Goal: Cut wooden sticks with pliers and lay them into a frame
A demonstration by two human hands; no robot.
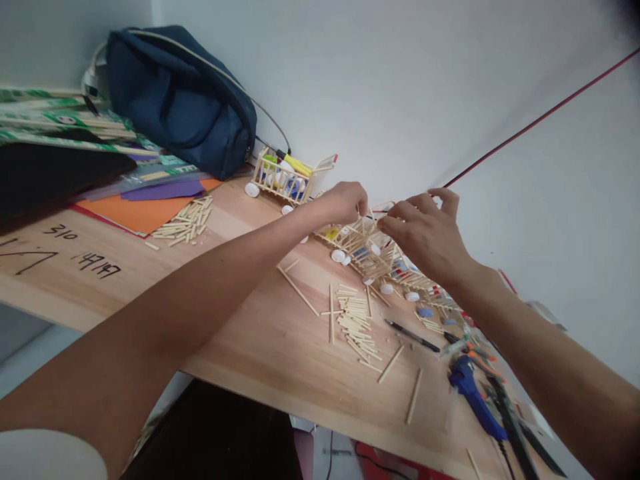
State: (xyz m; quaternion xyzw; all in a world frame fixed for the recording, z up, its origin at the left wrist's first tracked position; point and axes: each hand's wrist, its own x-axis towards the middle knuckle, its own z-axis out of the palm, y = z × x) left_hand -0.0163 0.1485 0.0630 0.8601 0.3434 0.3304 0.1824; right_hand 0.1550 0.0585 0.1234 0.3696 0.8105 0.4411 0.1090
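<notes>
My left hand [345,201] is closed in a fist-like grip on the top edge of a small cart built of wooden sticks [361,248] that stands on white wheels on the wooden table [240,327]. My right hand [425,233] is on the cart's right side, with its fingers pinched together at the top rail. What the pinch holds is too small to make out. A pile of cut wooden sticks [356,320] lies just in front of the cart.
Another stick cart [286,177] filled with coloured things stands by a dark blue bag [180,100]. More sticks [186,221] lie next to orange and purple paper [145,212]. A black pen [413,335], a blue glue gun [473,395] and further stick carts [425,283] are at the right.
</notes>
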